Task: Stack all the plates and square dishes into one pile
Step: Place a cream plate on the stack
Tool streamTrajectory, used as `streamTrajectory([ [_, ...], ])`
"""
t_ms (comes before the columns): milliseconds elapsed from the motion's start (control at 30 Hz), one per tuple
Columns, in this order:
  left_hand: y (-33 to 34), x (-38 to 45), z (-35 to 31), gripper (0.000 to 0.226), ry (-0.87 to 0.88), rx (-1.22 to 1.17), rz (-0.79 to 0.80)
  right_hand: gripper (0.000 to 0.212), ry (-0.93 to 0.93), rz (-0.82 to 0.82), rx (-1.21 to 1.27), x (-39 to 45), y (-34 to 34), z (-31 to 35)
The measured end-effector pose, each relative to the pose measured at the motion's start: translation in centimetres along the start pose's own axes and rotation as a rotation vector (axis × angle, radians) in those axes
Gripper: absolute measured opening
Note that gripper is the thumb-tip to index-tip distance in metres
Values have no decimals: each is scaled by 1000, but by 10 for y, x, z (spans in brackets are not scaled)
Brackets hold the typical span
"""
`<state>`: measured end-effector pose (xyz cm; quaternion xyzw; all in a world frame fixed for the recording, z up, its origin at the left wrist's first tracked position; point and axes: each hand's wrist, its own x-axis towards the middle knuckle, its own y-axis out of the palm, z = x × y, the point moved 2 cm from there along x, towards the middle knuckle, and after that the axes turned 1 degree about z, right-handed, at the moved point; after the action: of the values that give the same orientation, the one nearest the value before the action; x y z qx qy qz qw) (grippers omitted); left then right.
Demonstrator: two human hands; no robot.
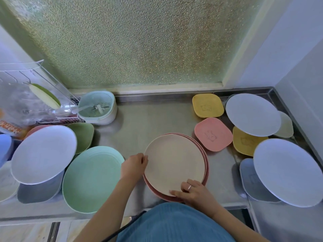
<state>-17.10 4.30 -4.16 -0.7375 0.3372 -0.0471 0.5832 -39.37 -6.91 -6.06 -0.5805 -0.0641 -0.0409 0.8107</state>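
In the head view, a beige round plate lay on top of pink round plates at lower centre of the steel surface. The left hand curled its fingers on the beige plate's left rim; the right hand pinched its near rim, thumb lying on top, so each grip was clamped on that plate.

Bare steel lay behind the pile, up to the raised back edge. To the left, a green round plate sat just beside the left hand. To the right, a pink square dish sat just beside the pile, with 2 yellow square dishes and white plates farther right. The surface's front edge ran close under the right hand.
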Motion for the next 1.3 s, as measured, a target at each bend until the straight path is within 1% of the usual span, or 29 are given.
streamTrajectory([
  [100, 5, 6, -5, 38, 59, 93, 31, 29, 64, 17, -24, -3, -2, 2],
  [300, 13, 10, -5, 41, 42, 140, 52, 28, 180, 79, -17, -4, 0, -1],
  [367, 13, 10, -5, 41, 44, 150, 43, 27, 212, 62, -2, -4, -4, -2],
  [400, 13, 10, -5, 42, 44, 156, 36, 28, 263, 19, 10, -4, -7, -2],
  [433, 14, 9, -5, 42, 41, 158, 33, 32, 352, -39, 15, -3, -10, -4],
  [500, 15, 9, -5, 43, 34, 153, 26, 41, 630, -142, 11, -2, -12, -14],
  [533, 15, 9, -5, 42, 30, 150, 21, 45, 764, -168, 12, -1, -12, -21],
  [600, 16, 8, -5, 42, 21, 145, 15, 53, 927, -141, 85, 0, -9, -32],
  [633, 16, 8, -4, 42, 18, 142, 16, 58, 952, -107, 155, 2, -7, -35],
  [700, 17, 8, -3, 41, 10, 134, 14, 62, 950, -84, 245, 6, -4, -35],
  [767, 16, 8, -1, 41, -3, 121, 11, 60, 945, -77, 269, 11, -4, -34],
  [900, 10, 7, 7, 40, -50, 90, -5, 59, 906, -65, 222, 25, 0, -37],
  [1067, 1, 5, 21, 41, -123, 102, -18, 60, 840, -8, 196, 48, 5, -39],
  [1133, -2, 4, 25, 42, -123, 118, -20, 62, 831, 8, 150, 53, 5, -40],
  [1200, -6, 0, 29, 44, -111, 130, -21, 61, 816, -23, 15, 56, 2, -38],
  [1233, -8, -3, 33, 45, -119, 120, -33, 58, 779, -37, -41, 58, -1, -34],
  [1300, -13, -9, 46, 43, -170, 70, -84, 52, 657, -53, -64, 66, -4, -22],
])
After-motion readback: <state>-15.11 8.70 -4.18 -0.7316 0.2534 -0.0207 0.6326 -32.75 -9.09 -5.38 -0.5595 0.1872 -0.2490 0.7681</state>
